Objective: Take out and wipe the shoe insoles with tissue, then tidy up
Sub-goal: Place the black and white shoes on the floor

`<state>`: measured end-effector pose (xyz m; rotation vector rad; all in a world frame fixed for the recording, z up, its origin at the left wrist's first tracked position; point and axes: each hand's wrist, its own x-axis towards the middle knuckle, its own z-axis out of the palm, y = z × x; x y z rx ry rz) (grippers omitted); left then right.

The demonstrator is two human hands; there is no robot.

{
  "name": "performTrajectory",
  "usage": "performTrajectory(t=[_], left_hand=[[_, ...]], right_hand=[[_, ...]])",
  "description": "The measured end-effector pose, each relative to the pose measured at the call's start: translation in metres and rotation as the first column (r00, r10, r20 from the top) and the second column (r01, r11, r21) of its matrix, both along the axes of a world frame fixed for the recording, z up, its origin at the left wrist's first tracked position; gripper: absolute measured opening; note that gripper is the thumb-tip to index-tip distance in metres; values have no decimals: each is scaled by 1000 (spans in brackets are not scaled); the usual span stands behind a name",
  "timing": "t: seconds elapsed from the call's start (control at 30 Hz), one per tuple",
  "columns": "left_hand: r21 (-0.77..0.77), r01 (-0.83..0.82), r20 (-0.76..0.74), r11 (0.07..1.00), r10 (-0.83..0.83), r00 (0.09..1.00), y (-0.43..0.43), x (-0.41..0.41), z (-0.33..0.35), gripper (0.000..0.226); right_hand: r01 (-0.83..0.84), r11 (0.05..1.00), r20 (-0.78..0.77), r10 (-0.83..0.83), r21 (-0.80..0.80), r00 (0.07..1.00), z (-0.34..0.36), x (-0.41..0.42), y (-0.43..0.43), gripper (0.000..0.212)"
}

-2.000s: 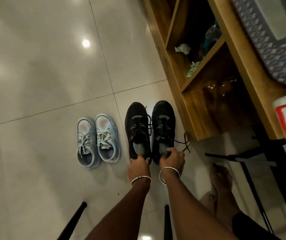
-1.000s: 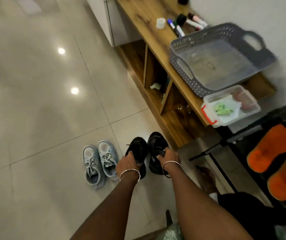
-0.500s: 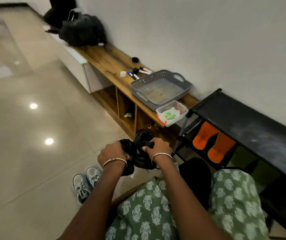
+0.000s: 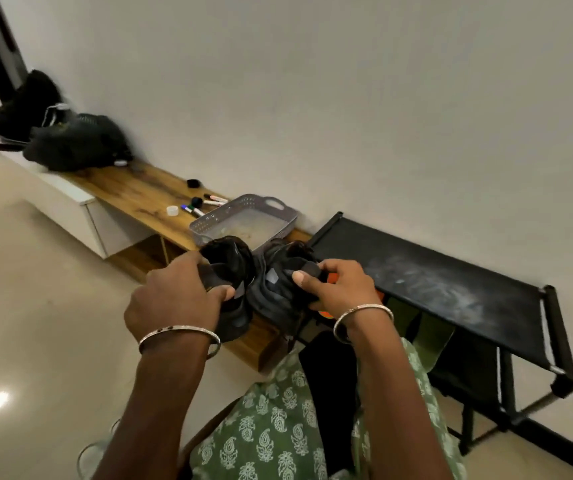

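On the left hand (image 4: 177, 292) we see the fingers (image 4: 189, 263) curled over the rim of the left shoe (image 4: 229, 261), and the thumb pressed against its side, so the hand grips the shoe all round. The right hand (image 4: 342, 285) holds the right shoe (image 4: 274, 292) in a pinch: the thumb lies flat on a grey flap at the shoe's opening and the other fingers wrap behind it. Both shoes are black and are held up side by side, close enough to touch. We cannot make out the insoles, as the openings are dark and partly covered by the hands. A thin metal bangle (image 4: 179, 336) circles each wrist.

Behind the shoes we see a grey basket (image 4: 271, 211) on a long wooden worktop (image 4: 129, 190) against the wall. Just beyond the basket lie some markers (image 4: 205, 204) and a small white cap (image 4: 172, 210), and black bags (image 4: 73, 143) sit at the far end. To the right of the worktop stands a black rack (image 4: 434, 282) with a dusty top. A green patterned garment (image 4: 278, 431) fills the bottom of the view, and a glossy floor (image 4: 35, 306) spreads out on the left.
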<state>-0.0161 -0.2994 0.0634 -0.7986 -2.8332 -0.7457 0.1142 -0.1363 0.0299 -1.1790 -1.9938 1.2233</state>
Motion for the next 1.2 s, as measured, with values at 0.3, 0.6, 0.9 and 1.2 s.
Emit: performTrajectory(t=[0.3, 0.6, 0.9, 1.2], left_hand=[[120, 184, -100, 976, -173, 980, 56, 14, 24, 50], [193, 394, -83, 899, -385, 919, 177, 18, -11, 42], [175, 459, -14, 871, -464, 886, 255, 18, -59, 36], [200, 484, -3, 852, -493, 870, 289, 19, -85, 36]], right_hand=[[169, 975, -58, -162, 144, 985, 34, 38, 26, 17], [462, 841, -32, -473, 281, 881, 35, 50, 68, 26], [589, 759, 34, -620, 276, 784, -6, 33, 123, 29], [554, 773, 197, -622, 307, 758, -37, 19, 150, 28]])
